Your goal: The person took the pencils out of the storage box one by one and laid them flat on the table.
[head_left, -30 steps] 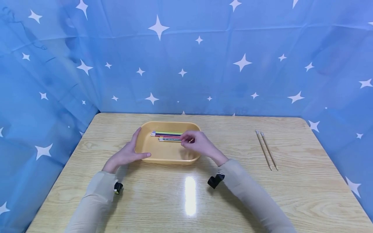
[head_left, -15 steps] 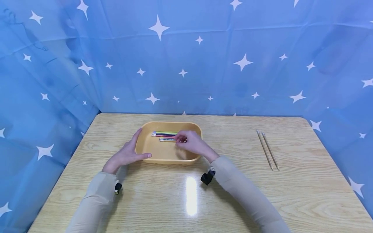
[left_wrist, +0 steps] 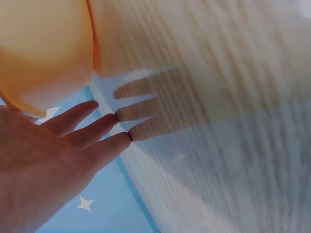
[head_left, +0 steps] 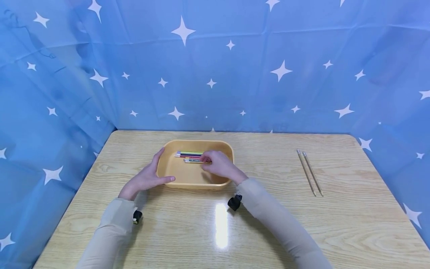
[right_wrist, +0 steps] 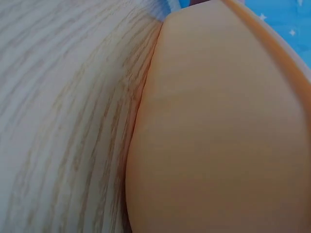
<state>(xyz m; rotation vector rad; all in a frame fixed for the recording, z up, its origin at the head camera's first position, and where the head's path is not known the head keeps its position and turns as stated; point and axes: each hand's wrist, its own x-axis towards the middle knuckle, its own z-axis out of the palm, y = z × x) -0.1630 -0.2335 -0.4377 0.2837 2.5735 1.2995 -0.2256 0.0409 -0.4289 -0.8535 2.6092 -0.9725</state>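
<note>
Around the left end of a yellow-orange tray (head_left: 188, 180) rests my left hand (head_left: 147, 177), its thumb over the near rim. In the left wrist view the other fingers of this hand (left_wrist: 58, 150) stretch out straight beside the tray wall (left_wrist: 43, 48). Several pencils (head_left: 190, 154) lie side by side in the tray, eraser ends to the left. My right hand (head_left: 220, 165) reaches in over their right ends with bent fingers at a dark green pencil (head_left: 193, 160). Whether it pinches that pencil is hidden. Only the tray's outer wall (right_wrist: 218, 121) and table fill the right wrist view.
Two gold-coloured pencils (head_left: 310, 173) lie nearly parallel on the right part of the wooden table (head_left: 268, 164). Behind the table hangs a blue cloth (head_left: 235, 74) with white stars. A bright light reflection shows on the tabletop in front of the tray.
My right hand has shifted left and lower inside the tray, over more of the pencils. The left hand, the tray and the two gold pencils stay in place.
</note>
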